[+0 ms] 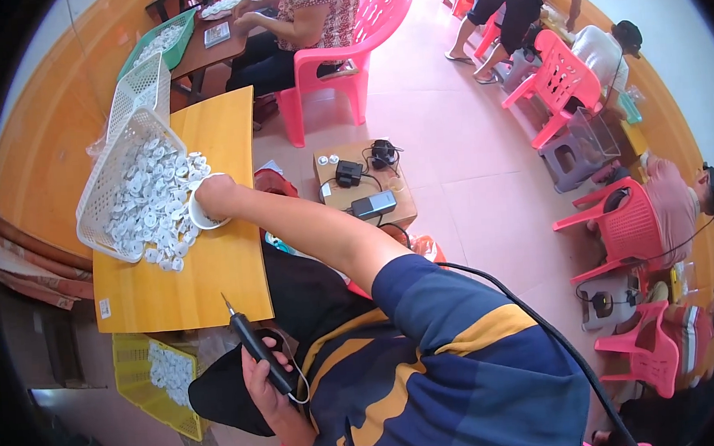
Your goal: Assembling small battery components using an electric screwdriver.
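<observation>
Head view: left hand [262,382] grips black pen tool [256,346], tip up-left; right hand [212,195] state unclear.

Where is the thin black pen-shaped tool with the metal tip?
The thin black pen-shaped tool is low in the head view, left of centre, gripped in one hand just below the yellow wooden table.

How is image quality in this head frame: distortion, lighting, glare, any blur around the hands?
Head view: strong fisheye, with black corners and the yellow table edges bowed; even, bright daylight with soft shadows and mild glare on the pink floor; the right hand at the white basket and the left hand gripping the black pen-like tool look reasonably sharp; distant people are small and soft.
</observation>
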Demonstrator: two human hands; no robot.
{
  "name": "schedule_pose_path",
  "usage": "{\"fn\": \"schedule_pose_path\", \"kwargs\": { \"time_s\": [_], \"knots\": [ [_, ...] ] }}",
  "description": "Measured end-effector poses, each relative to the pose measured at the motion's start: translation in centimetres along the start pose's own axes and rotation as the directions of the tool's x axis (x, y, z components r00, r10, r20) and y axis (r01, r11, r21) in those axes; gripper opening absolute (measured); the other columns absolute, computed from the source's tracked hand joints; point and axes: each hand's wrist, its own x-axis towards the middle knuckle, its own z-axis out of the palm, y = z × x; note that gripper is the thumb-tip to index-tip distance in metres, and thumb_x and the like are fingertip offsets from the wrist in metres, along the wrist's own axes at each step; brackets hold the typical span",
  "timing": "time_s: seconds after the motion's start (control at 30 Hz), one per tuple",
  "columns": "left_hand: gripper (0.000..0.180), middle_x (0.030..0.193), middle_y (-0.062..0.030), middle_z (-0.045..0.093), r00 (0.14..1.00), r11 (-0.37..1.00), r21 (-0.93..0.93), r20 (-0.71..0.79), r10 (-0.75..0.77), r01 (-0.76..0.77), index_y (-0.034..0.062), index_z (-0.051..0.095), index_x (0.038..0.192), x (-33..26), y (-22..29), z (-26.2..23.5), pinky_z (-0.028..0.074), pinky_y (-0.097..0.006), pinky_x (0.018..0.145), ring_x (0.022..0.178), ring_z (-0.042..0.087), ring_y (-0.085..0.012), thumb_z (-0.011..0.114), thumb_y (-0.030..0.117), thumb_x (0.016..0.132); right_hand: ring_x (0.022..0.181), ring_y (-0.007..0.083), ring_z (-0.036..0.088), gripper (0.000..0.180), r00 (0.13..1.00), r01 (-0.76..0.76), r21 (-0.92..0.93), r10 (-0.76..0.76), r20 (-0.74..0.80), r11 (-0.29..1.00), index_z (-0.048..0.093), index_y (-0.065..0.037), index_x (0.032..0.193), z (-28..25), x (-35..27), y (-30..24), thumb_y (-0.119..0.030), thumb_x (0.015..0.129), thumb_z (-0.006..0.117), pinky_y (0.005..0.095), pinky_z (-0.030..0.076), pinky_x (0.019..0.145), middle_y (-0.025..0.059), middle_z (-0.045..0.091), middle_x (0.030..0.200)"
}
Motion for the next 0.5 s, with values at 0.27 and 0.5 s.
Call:
{"fn": "schedule_pose_path", "kwargs": {
  "time_s": [0.27, 0.5],
  "knots": [
    [0.054, 0.115, -0.0173, 0.059, 0.999, 0.998, -0.026, -0.009, 0.05, -0.051, -0.0062, 0.038, 0.138, -0.7, 0.6, -0.6, 0.06, -0.027, 0.064, 0.082, 0.065, -0.0175, 0.061, 0.012, 0.092, 0.093, 0.0299, 0.074, 0.019, 0.999, 0.021, 0.022, -0.02, -0.051, 1.0, 0.077, -0.006, 0.095, -0.3, -0.4, -0.9, -0.016, 0.081, 0.068, 0.0417, 0.059, 0.077, 0.0166, 0.076, 0.1],
    [0.055, 0.116, -0.0172, 0.06, 0.999, 0.998, -0.033, -0.009, 0.046, -0.046, -0.0062, 0.038, 0.139, -0.7, 0.6, -0.4, 0.06, -0.027, 0.063, 0.083, 0.066, -0.0175, 0.062, 0.011, 0.092, 0.088, 0.0313, 0.075, 0.019, 0.993, 0.004, 0.061, 0.003, -0.114, 0.998, 0.077, -0.005, 0.094, 0.3, 0.1, -0.4, -0.015, 0.077, 0.072, 0.0419, 0.06, 0.073, 0.017, 0.076, 0.096]
  ]
}}
